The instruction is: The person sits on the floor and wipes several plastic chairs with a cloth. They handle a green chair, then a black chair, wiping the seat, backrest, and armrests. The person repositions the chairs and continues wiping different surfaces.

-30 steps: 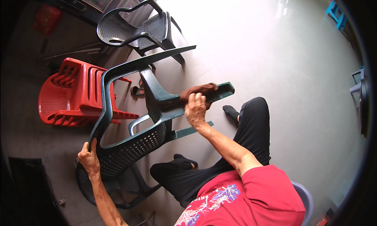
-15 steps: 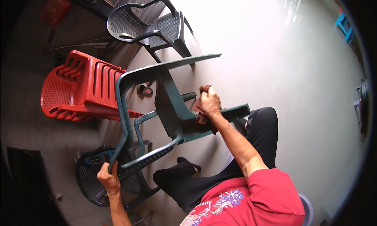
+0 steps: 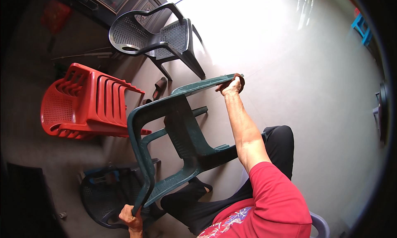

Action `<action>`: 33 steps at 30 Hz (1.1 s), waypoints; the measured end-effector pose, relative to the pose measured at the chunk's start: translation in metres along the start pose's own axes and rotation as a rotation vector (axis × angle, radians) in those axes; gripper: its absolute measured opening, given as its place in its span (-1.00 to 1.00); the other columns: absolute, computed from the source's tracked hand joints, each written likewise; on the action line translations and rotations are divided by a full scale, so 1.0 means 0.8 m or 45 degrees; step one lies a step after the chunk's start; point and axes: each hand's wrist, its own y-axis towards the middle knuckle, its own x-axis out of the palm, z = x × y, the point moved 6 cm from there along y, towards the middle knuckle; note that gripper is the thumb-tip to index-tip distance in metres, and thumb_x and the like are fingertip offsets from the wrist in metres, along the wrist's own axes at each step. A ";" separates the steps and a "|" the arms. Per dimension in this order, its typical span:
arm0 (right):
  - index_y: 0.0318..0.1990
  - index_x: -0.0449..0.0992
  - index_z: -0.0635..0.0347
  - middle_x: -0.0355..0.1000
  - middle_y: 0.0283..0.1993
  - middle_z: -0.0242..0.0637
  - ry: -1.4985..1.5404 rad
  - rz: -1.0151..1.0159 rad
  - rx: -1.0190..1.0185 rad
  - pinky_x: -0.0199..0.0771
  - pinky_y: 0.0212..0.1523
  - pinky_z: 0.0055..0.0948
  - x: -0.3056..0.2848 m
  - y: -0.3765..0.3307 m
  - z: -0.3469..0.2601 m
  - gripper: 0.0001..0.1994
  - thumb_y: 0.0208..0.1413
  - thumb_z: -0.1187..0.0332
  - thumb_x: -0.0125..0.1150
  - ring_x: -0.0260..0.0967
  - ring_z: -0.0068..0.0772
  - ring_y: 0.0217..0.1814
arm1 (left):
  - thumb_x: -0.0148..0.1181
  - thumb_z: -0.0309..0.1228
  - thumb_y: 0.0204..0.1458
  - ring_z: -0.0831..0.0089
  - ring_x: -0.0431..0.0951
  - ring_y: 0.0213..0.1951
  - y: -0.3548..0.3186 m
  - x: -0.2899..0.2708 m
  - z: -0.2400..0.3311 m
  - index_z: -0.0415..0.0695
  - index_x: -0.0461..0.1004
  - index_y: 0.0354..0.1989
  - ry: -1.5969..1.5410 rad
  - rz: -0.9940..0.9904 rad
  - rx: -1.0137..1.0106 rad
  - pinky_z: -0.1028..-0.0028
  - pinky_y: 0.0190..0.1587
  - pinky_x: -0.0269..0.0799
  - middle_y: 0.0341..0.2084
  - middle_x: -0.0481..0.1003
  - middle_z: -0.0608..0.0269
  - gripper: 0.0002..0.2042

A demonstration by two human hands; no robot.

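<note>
I hold a dark green plastic chair [image 3: 178, 130] tilted on its side in front of me. My right hand [image 3: 231, 85] is stretched out and grips a brown cloth against the far end of one chair leg. My left hand [image 3: 131, 219] grips the chair's backrest edge near the bottom of the view. My legs in black trousers [image 3: 273, 147] show below the chair.
A stack of red plastic chairs [image 3: 82, 103] lies on its side to the left. A dark grey armchair [image 3: 159, 35] stands at the back. Another dark chair [image 3: 103, 192] sits low at the left under the green one. A pair of sandals [image 3: 157, 89] lies on the pale floor.
The green chair has swung round and lifted, its legs now pointing away. My right hand slid with the cloth out to the end of a leg. My left hand dropped lower.
</note>
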 end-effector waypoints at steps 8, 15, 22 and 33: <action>-0.35 0.40 0.02 0.43 -0.35 -0.42 0.157 -0.283 0.314 0.39 -0.26 -0.23 0.065 -0.177 0.099 -0.81 0.10 0.23 -0.16 0.35 -0.37 -0.26 | 0.28 -0.45 -0.12 0.19 0.31 -0.69 -0.009 0.017 -0.002 -0.18 0.31 -0.61 -0.034 -0.050 -0.043 0.32 -0.63 0.14 -0.73 0.26 0.15 -0.77; -0.16 0.35 0.11 0.42 -0.22 -0.39 -0.283 -0.551 -0.130 0.47 -0.28 -0.45 0.050 -0.191 0.079 -0.77 0.05 0.60 -0.09 0.40 -0.49 -0.23 | 0.24 -0.59 -0.14 0.24 0.25 -0.70 -0.004 0.024 -0.003 -0.18 0.27 -0.63 -0.087 -0.011 -0.021 0.34 -0.63 0.07 -0.74 0.20 0.17 -0.78; -0.23 0.39 0.32 0.40 -0.26 -0.02 -1.782 -0.051 -1.559 0.38 -0.11 -0.17 0.070 -0.143 -0.071 -0.78 -0.03 0.39 0.09 0.39 -0.07 -0.18 | 0.25 -0.57 -0.14 0.23 0.26 -0.69 -0.002 0.023 -0.001 -0.18 0.28 -0.62 -0.058 -0.027 0.022 0.34 -0.63 0.08 -0.72 0.23 0.17 -0.78; -0.16 0.53 -0.26 0.48 -0.14 -0.52 -3.019 -0.801 -0.664 0.05 -0.04 0.20 0.136 -0.123 -0.044 -0.65 -0.07 0.24 -0.16 0.35 -0.33 0.04 | 0.31 -0.37 -0.11 0.20 0.33 -0.68 -0.004 0.025 -0.011 -0.16 0.32 -0.61 -0.013 -0.049 0.001 0.33 -0.62 0.18 -0.74 0.27 0.19 -0.74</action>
